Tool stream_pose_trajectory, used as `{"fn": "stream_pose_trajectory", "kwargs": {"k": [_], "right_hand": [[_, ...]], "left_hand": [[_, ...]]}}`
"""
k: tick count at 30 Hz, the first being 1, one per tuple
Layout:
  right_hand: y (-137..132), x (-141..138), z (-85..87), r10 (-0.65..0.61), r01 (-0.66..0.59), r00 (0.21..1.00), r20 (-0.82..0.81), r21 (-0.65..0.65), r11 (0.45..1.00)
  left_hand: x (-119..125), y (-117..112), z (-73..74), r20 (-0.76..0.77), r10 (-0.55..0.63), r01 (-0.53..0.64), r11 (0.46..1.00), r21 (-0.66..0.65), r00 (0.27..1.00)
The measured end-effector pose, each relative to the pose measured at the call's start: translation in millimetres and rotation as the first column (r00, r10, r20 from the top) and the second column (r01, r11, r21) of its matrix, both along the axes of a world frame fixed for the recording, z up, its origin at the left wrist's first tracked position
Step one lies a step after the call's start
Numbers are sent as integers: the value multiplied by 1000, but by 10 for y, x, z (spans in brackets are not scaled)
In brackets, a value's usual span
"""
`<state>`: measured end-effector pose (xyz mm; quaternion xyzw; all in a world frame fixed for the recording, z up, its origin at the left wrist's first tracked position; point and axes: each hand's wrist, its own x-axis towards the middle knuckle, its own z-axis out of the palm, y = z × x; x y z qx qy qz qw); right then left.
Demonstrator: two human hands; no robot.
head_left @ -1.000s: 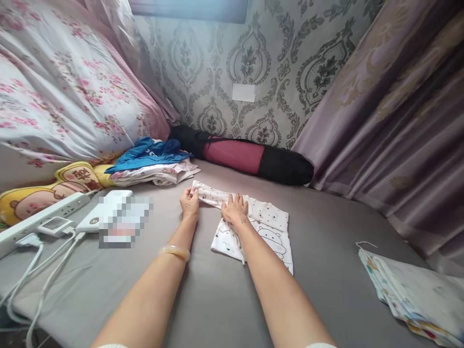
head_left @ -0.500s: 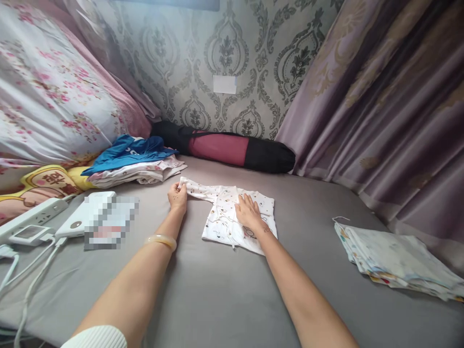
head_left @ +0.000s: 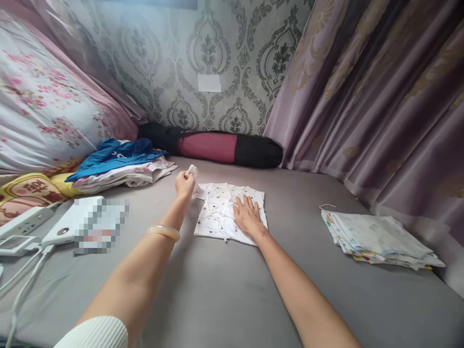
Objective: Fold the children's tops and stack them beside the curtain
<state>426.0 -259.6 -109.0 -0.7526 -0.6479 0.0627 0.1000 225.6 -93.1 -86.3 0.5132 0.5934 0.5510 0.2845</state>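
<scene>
A small white baby shirt [head_left: 213, 217] with a scattered print and thin ties at its front lies on the grey sheet. My left hand [head_left: 185, 183] is closed on the end of its left-side sleeve and holds it raised off the bed, bent in toward the body of the shirt. Flat on the shirt's right part rests my right hand [head_left: 248, 213], its fingers spread and pressing on the cloth. The other sleeve does not show outside the body of the shirt.
On the right lies a stack of folded cloths [head_left: 380, 237]. A blue garment [head_left: 119, 154] tops folded clothes at left, behind a white power bank [head_left: 68, 222] and power strip [head_left: 25, 220]. A black-and-red long bag [head_left: 210, 145] runs along the wall.
My left hand has lifted the sleeve end and brought it inward, so the sleeve no longer stretches flat to the left. The right hand stays on the shirt. The view has turned slightly right.
</scene>
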Motion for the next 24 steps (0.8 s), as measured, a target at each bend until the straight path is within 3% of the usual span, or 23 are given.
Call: {"fn": "stream_pose_trajectory", "kwargs": {"k": [5,10,15,24], "right_hand": [[-14,-1,-43,-14,14,1000,1,78,997],[-37,-14,-77,-27,18,999,40,211,977],[-78,-32,-50,-29,-2,996,87,340,940],[-102,-43,-22,-11,-32,990,139,298,954]], "left_hand": [[282,-135,137,-66,-41,43,999,27,997],[559,-319,156,-100,-136,143,988,63,986],[794,-491,111,-158,-190,199,979,44,969],[1054,-789,-77,-393,-273,277,960,-46,878]]}}
